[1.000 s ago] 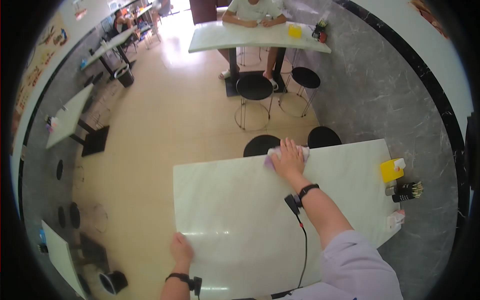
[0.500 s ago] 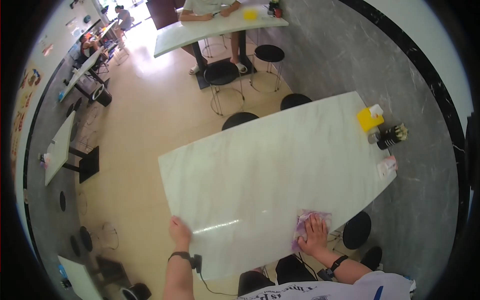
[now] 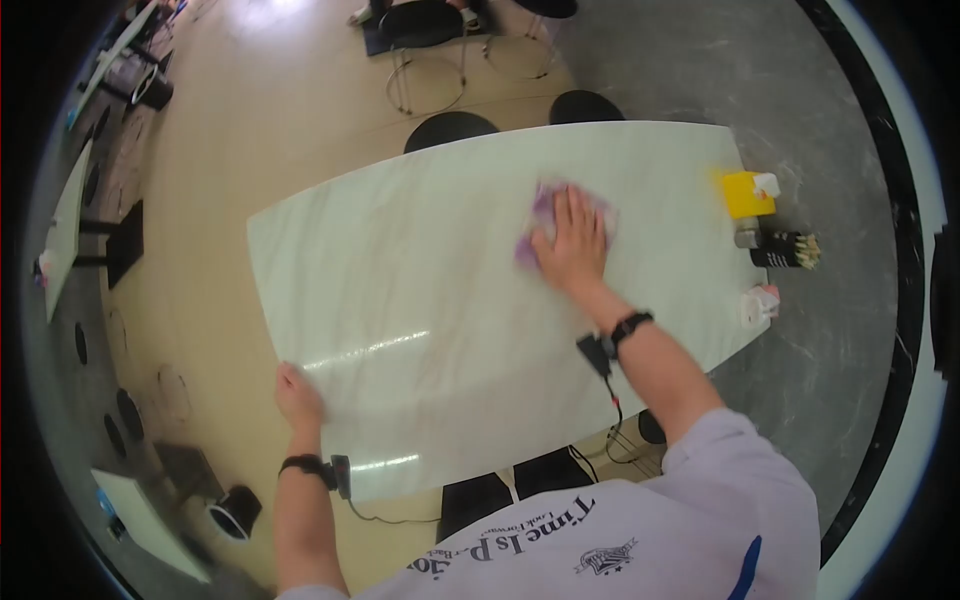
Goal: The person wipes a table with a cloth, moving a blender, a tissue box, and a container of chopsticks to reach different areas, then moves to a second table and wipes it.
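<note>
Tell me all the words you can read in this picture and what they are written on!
"Time Is": on the front of the person's light shirt, seen upside down; the words after it are too blurred to read.
Small line beside it and round badge on the shirt: too small to read.
Yellow box and small packet on the table: nothing readable.
</note>
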`<state>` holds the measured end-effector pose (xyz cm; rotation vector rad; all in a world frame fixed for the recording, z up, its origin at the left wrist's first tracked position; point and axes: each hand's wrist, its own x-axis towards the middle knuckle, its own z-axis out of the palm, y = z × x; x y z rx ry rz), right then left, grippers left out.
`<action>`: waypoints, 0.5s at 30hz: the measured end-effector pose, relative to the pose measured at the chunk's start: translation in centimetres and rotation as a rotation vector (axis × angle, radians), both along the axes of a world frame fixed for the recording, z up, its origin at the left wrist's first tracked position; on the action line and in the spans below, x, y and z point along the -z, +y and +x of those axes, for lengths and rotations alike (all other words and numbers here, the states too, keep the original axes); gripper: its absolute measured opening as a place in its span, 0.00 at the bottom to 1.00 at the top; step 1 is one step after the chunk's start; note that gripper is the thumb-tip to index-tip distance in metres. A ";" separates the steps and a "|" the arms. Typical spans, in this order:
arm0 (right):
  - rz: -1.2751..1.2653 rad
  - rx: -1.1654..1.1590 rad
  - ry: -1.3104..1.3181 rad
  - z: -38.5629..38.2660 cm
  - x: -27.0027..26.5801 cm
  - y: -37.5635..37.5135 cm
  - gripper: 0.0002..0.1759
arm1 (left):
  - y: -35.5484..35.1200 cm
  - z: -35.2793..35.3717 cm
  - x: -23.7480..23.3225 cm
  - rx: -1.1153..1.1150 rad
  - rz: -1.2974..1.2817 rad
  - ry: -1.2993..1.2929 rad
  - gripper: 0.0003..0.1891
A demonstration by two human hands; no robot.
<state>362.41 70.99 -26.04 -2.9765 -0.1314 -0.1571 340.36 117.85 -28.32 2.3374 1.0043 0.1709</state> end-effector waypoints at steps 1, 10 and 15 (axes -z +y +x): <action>-0.006 0.006 -0.017 3.7 0.1 0.6 0.44 | 0.1 0.1 -0.2 -0.004 -0.021 -0.007 0.23; -0.048 -0.039 -0.044 17.2 1.6 1.7 0.42 | 1.0 -0.4 0.8 -0.004 0.036 -0.006 0.25; -0.011 -0.064 -0.050 1.2 0.8 -2.7 0.42 | 0.6 0.3 0.8 -0.028 0.004 0.004 0.26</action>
